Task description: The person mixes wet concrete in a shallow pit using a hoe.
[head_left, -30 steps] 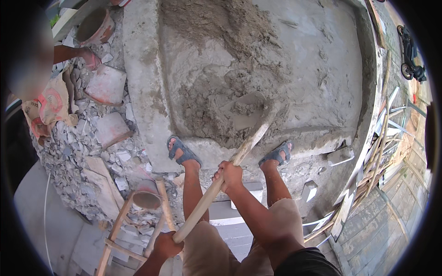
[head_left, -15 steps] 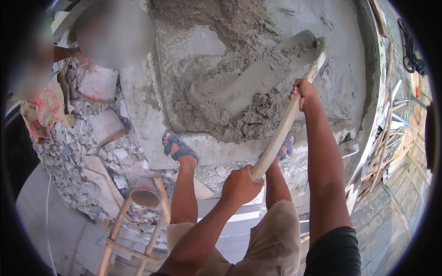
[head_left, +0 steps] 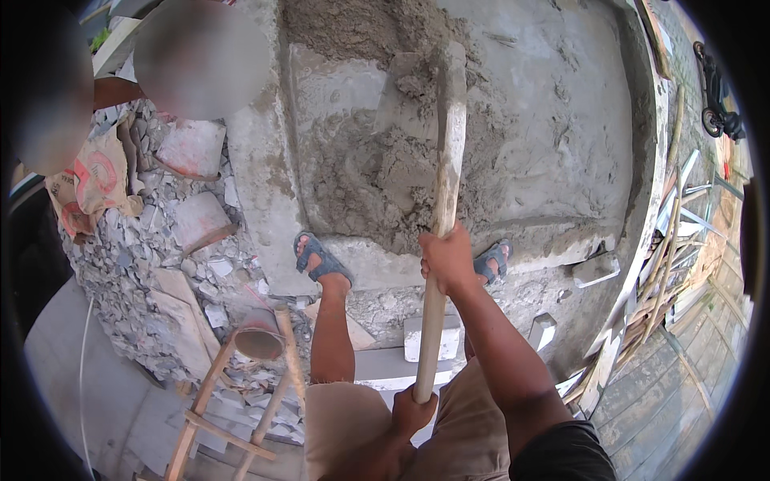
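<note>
Both my hands are closed round the long pale wooden handle of a hoe. My right hand grips it about midway, above the near rim of a concrete trough. Lower down, my left hand wraps round the handle's near end, close to my shorts. The far end of the hoe, smeared with mortar, is over a heap of wet grey mortar. Its broad blade lies to the left of the handle, partly covered by mortar. Darker, coarser mix sits at the back.
My sandalled feet stand on the near rim. Broken rubble, a torn paper sack and a wooden frame lie left. Pale blocks are near the right foot. Poles lean at right; a blurred person is upper left.
The hoe has swung left and its handle now stands nearly upright in view. Its blade has moved left through the mortar. Both hands have come lower, nearer my body.
</note>
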Motion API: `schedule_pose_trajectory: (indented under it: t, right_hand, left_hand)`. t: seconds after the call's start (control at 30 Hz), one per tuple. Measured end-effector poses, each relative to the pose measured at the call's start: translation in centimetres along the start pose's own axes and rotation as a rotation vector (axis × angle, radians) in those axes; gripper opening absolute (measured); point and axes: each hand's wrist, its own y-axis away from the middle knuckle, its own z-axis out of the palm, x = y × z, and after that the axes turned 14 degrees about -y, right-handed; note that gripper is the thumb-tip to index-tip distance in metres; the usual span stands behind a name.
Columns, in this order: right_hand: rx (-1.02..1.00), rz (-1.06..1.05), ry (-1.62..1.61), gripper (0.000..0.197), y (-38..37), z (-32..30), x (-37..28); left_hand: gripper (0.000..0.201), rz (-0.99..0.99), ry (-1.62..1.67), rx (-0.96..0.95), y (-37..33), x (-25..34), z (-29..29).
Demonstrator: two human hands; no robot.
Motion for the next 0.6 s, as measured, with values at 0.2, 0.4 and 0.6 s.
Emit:
schedule_pose_trajectory:
  t: [0.2,0.4,0.6]
  right_hand:
    - [-0.029,-0.249,0.053,0.011,-12.5,2.7,-4.7]
    - [0.055,0.267,0.385,0.023,-6.2,-4.8,10.9]
    - [0.136,0.069,0.412,0.035,1.6,-7.9,6.9]
  left_hand:
    - [0.026,0.003,0.157,-0.034,-11.6,7.7,-2.3]
    - [0.037,-0.322,0.061,-0.348,2.4,2.6,2.2]
    - [0.04,-0.244,0.068,-0.194,8.6,-1.7,8.9]
